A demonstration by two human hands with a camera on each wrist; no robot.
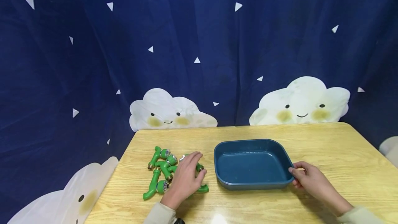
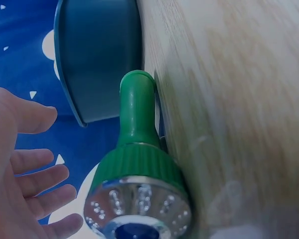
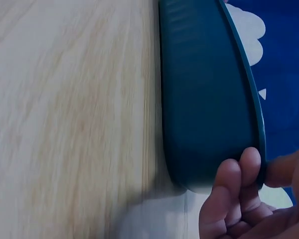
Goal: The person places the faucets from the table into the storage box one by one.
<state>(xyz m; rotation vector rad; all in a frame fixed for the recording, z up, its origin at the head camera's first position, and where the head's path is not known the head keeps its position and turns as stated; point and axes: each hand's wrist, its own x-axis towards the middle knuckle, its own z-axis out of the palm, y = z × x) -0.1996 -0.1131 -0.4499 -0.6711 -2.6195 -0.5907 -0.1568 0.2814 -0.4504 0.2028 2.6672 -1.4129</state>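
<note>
Several green faucets (image 1: 153, 185) with metal ends lie in a loose cluster on the left part of the table. Over the right side of that cluster is my left hand (image 1: 185, 179), its fingers extended and partly hiding the faucets beneath. In the left wrist view, one green faucet (image 2: 138, 112) with a ribbed, silvery knob lies close to the hand, apart from the fingers. A dark blue rectangular tray (image 1: 228, 186) stands in the middle of the table. My right hand (image 1: 311, 179) pinches its right rim, thumb on the inside and fingers outside, as the right wrist view (image 3: 249, 199) confirms.
The wooden table (image 1: 339, 155) carries both the faucets and the tray. Behind it hangs a dark blue curtain (image 1: 217, 30) with white triangles and smiling clouds. The tray's left wall stands close to the left hand.
</note>
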